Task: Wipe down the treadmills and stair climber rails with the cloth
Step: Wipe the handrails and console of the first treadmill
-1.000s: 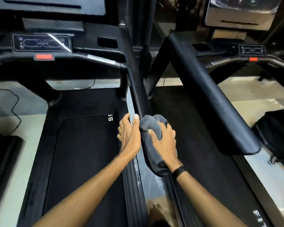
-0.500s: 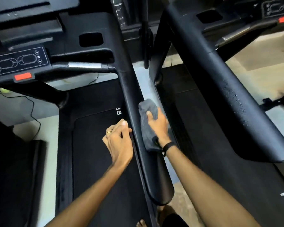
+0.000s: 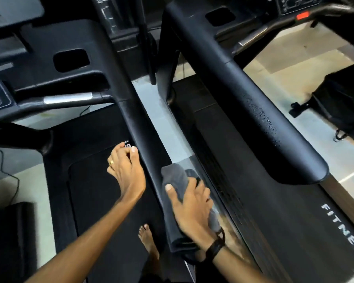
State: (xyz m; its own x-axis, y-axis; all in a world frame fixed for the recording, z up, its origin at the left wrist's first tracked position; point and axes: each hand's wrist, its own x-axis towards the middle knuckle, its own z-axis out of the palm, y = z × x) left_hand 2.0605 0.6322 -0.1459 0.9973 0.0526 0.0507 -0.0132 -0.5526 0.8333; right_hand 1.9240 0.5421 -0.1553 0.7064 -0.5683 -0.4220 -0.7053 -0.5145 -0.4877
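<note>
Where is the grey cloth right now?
Lower centre of the head view: the grey cloth lies draped over the left treadmill's right handrail, held by the right hand, with the left hand beside it.

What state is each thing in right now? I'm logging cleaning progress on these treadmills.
grey cloth: bunched, pressed on the rail.
right hand: grips the cloth.
left hand: holds nothing, fingers loosely bent beside the rail.
left treadmill's right rail: under the cloth at its near end.
right treadmill's left rail: untouched, dotted with droplets.
left treadmill's belt: a bare foot stands on it.
</note>
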